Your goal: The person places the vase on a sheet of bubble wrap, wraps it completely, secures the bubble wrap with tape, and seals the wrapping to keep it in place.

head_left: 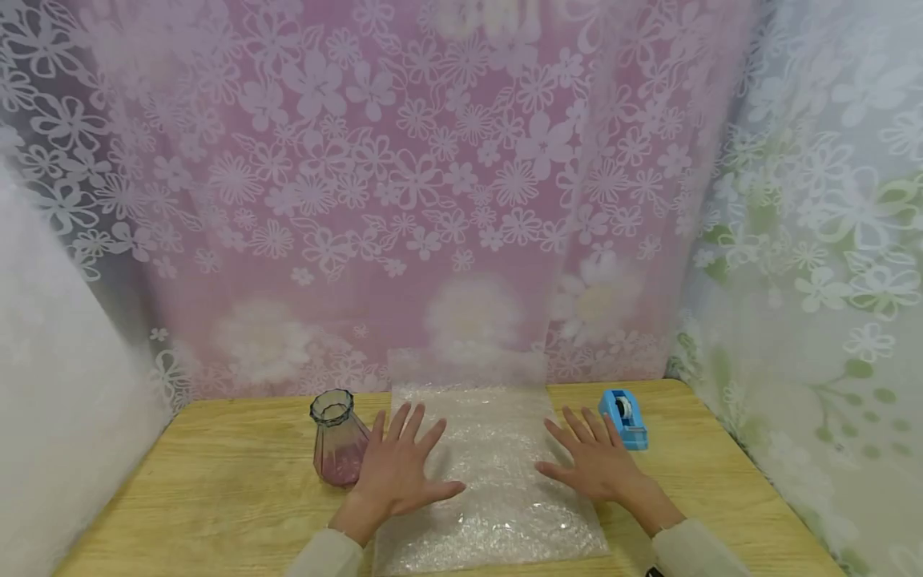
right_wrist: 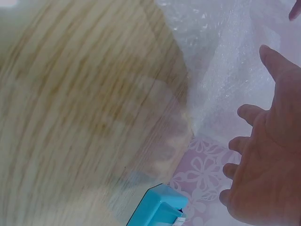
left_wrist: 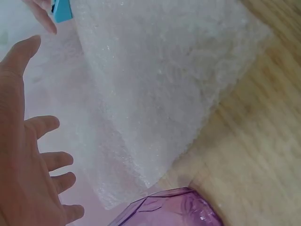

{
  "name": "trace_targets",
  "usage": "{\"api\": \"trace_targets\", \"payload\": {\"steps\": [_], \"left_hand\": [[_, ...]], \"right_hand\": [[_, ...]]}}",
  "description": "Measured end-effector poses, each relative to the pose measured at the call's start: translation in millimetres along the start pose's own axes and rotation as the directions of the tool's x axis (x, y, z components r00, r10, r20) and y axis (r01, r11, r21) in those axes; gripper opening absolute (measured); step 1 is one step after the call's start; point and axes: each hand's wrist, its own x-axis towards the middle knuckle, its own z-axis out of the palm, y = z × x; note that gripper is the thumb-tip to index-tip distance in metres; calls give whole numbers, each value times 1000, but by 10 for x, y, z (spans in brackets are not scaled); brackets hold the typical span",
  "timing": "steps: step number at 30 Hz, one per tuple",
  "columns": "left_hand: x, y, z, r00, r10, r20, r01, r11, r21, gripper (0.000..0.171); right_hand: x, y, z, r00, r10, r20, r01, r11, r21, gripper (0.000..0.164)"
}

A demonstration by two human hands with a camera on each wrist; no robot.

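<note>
Left hand (head_left: 397,474) and right hand (head_left: 597,465) spread, holding nothing, over bubble wrap (head_left: 497,489) crossing far edge of surface (head_left: 216,481); smoothing likely best with light, even palms, clear of vase (head_left: 335,441) just left

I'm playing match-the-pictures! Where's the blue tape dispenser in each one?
Head: tape dispenser, right of centre, by the right hand.
Left wrist: tape dispenser, top edge, left side, partly cut off.
Right wrist: tape dispenser, bottom edge, middle, partly cut off.
Shared landmark: bubble wrap, in all three views.
</note>
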Motion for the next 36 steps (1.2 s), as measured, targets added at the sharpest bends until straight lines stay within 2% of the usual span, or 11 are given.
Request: {"api": "trace_targets", "payload": {"steps": [4, 8, 10, 14, 17, 20, 25, 31, 36], "left_hand": [[7, -6, -37, 1000, 2, 2, -2, 1000, -14, 88], [3, -41, -99, 1000, 10, -16, -9, 1000, 5, 87], [12, -71, -143, 999, 19, -44, -18, 1000, 22, 86], [51, -140, -257, 989, 35, -144, -30, 999, 38, 84], [77, -196, -340, 970, 36, -239, -32, 999, 23, 82], [92, -263, -431, 954, 13, -299, -14, 1000, -3, 81], [84, -417, -590, 935, -64, -349, 39, 996, -79, 81], [46, -596, -730, 894, -135, -428, 59, 981, -185, 82], [21, -737, -775, 858, -183, -480, 77, 970, -231, 84]], "right_hand": [[-7, -19, -21, 1000, -5, 1, 5, 1000, 15, 78], [9, 33, 84, 999, -19, -30, 19, 1000, 13, 78], [24, 66, 143, 998, -22, -51, 22, 1000, 6, 78], [20, 10, 62, 999, -11, -35, 12, 1000, 12, 78], [13, -53, -27, 1000, -10, -11, 10, 1000, 30, 76], [22, -61, -33, 1000, -18, -25, 20, 999, 50, 75], [35, -83, -68, 1000, -6, -14, 6, 999, 49, 78], [46, -96, -67, 1000, -3, 2, 3, 999, 34, 78], [47, -123, -78, 1000, 0, -7, 0, 999, 46, 78]]}}
